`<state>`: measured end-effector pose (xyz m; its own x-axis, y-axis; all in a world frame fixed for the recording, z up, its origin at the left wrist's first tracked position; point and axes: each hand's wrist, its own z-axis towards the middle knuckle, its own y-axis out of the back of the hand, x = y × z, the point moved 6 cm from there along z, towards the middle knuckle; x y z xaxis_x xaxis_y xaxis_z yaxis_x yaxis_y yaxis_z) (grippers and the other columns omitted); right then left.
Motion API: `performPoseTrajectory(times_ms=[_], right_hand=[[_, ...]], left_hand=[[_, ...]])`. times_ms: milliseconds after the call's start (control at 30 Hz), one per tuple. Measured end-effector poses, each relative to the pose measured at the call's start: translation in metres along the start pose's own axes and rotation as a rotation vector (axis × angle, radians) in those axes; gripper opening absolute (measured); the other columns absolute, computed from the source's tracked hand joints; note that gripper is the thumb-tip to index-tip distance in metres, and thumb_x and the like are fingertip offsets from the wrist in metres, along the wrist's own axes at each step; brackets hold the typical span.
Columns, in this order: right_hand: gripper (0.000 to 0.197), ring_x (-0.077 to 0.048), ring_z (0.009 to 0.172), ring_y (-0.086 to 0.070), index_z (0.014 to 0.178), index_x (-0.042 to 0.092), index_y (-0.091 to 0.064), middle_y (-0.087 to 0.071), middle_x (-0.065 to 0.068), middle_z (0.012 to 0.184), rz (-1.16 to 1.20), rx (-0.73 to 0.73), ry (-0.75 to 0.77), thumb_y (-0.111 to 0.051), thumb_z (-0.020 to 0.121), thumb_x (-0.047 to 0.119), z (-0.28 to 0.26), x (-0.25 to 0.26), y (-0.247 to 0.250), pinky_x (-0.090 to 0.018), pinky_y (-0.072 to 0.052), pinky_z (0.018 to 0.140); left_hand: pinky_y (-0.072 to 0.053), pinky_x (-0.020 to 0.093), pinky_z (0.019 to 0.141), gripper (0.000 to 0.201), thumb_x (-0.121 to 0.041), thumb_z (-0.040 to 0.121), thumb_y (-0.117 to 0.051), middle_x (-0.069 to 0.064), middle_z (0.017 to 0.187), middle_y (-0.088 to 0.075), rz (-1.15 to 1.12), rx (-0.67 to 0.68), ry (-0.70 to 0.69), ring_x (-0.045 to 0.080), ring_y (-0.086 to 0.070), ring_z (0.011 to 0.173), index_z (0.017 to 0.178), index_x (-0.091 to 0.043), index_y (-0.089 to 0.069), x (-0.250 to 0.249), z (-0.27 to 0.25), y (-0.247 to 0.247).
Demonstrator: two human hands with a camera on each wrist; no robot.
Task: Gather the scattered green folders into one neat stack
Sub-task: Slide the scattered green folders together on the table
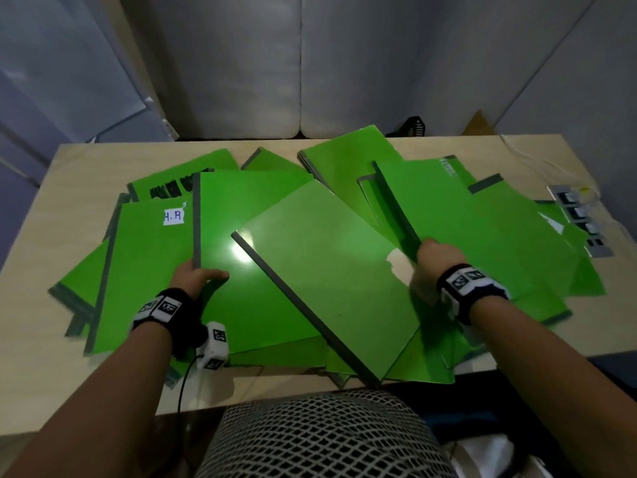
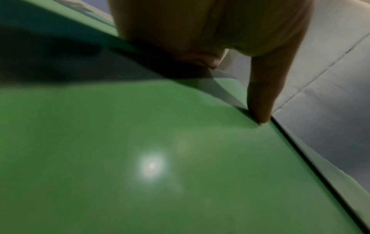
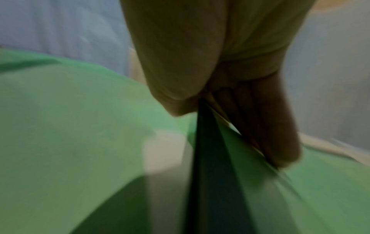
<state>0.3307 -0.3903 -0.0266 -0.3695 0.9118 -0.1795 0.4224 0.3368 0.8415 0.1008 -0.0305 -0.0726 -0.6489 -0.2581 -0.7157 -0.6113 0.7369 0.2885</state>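
Several green folders with grey spines lie fanned and overlapping across the wooden table (image 1: pixel 55 215). My left hand (image 1: pixel 198 276) grips the near corner of a green folder (image 1: pixel 248 215) by its grey spine, thumb lying on top. In the left wrist view the thumb (image 2: pixel 260 101) presses on that folder (image 2: pixel 140 158). My right hand (image 1: pixel 434 257) grips the near end of another green folder (image 1: pixel 482 229) at its dark spine, and that spine edge stands raised off the pile. The right wrist view shows the fingers (image 3: pixel 270 134) and thumb pinching the dark spine (image 3: pixel 206 150). A tilted green folder (image 1: pixel 327 270) lies between both hands.
One folder at the left carries a white label (image 1: pixel 173 215) marked H.R. A grey strip with black marks (image 1: pixel 582 220) lies at the table's right edge. A black rack (image 1: pixel 412 126) and a brown box (image 1: pixel 479 124) stand behind the table. Several folders overhang the near edge above my lap.
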Motion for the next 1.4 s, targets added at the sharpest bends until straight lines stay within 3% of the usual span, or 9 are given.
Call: performPoseTrajectory(times_ms=[200,367,467,567,767,967,1200,1300,1400], right_hand=[[0.026,-0.027,0.098,-0.068,0.11,0.006,-0.067,-0.069,-0.009,0.103,-0.268,0.006,0.464,-0.044,0.099,0.014,-0.053,0.146,-0.006,-0.034,-0.05,0.073],[0.042,-0.024,0.074,-0.06,0.073,0.011,-0.054,-0.048,-0.002,0.065,0.001,-0.01,0.395,-0.043,0.098,0.042,-0.041,0.163,-0.007,-0.027,-0.043,0.057],[0.04,-0.025,0.096,-0.06,0.103,0.012,-0.054,-0.061,-0.009,0.103,0.233,-0.118,0.155,-0.052,0.093,0.051,0.001,0.096,0.015,-0.031,-0.053,0.069],[0.104,-0.037,0.141,-0.029,0.148,0.009,-0.024,-0.027,-0.019,0.154,0.28,-0.012,-0.071,-0.07,0.071,0.063,0.035,0.031,0.003,-0.056,-0.036,0.108],[0.136,-0.039,0.145,-0.019,0.152,0.011,-0.011,-0.013,-0.02,0.158,0.328,0.057,-0.093,-0.082,0.05,0.066,0.031,0.038,-0.039,-0.058,-0.03,0.112],[0.115,-0.036,0.124,-0.05,0.127,0.006,-0.048,-0.052,-0.019,0.134,0.319,0.113,-0.096,-0.078,0.041,0.076,0.045,0.036,-0.03,-0.047,-0.048,0.1],[0.086,-0.035,0.141,-0.032,0.151,0.006,-0.025,-0.028,-0.017,0.156,1.054,0.044,-0.007,-0.072,0.084,0.033,0.038,0.028,0.004,-0.051,-0.028,0.114],[0.079,-0.036,0.141,-0.033,0.149,0.003,-0.025,-0.03,-0.019,0.155,1.086,-0.064,-0.042,-0.068,0.089,0.031,0.038,0.033,0.02,-0.048,-0.029,0.113],[0.075,-0.038,0.137,-0.036,0.148,0.006,-0.024,-0.032,-0.02,0.152,1.06,-0.077,-0.089,-0.068,0.089,0.024,0.031,0.058,0.013,-0.048,-0.036,0.108]], left_hand=[[-0.037,0.036,0.082,0.072,-0.008,0.082,-0.07,0.009,0.096,-0.049,0.076,-0.025,0.011,0.027,-0.045,0.097,0.143,0.003,-0.032,0.0,-0.004,-0.001],[-0.04,0.037,0.078,0.069,-0.016,0.083,-0.071,0.007,0.088,-0.05,0.162,-0.022,0.029,0.028,-0.048,0.092,0.14,0.002,-0.036,0.0,-0.006,-0.001],[-0.04,0.036,0.08,0.067,-0.018,0.083,-0.071,0.01,0.094,-0.05,0.206,-0.024,0.032,0.028,-0.047,0.093,0.137,0.004,-0.038,0.001,-0.007,-0.001],[-0.043,0.035,0.076,0.067,-0.019,0.083,-0.072,0.011,0.099,-0.052,0.223,-0.036,0.031,0.028,-0.05,0.088,0.137,0.004,-0.039,0.003,-0.005,-0.002],[-0.04,0.034,0.075,0.071,-0.016,0.083,-0.072,0.014,0.112,-0.055,0.201,-0.058,0.028,0.028,-0.049,0.091,0.141,0.001,-0.036,0.007,-0.001,-0.002],[-0.043,0.042,0.093,0.079,-0.014,0.08,-0.074,0.019,0.134,-0.052,0.141,-0.059,0.043,0.036,-0.052,0.114,0.146,-0.004,-0.032,0.014,-0.003,-0.004],[-0.039,0.038,0.086,0.054,0.001,0.087,-0.062,0.015,0.113,-0.055,0.005,-0.008,0.042,0.028,-0.049,0.1,0.137,-0.006,-0.04,0.017,-0.004,0.0],[-0.039,0.031,0.063,0.019,0.001,0.09,-0.056,0.008,0.078,-0.047,-0.019,-0.022,0.031,0.025,-0.048,0.078,0.103,-0.009,-0.047,0.011,-0.01,-0.002],[-0.046,0.024,0.063,0.02,-0.016,0.091,-0.06,0.008,0.092,-0.055,-0.088,-0.043,0.006,0.02,-0.065,0.077,0.109,-0.008,-0.054,0.003,-0.014,-0.003]])
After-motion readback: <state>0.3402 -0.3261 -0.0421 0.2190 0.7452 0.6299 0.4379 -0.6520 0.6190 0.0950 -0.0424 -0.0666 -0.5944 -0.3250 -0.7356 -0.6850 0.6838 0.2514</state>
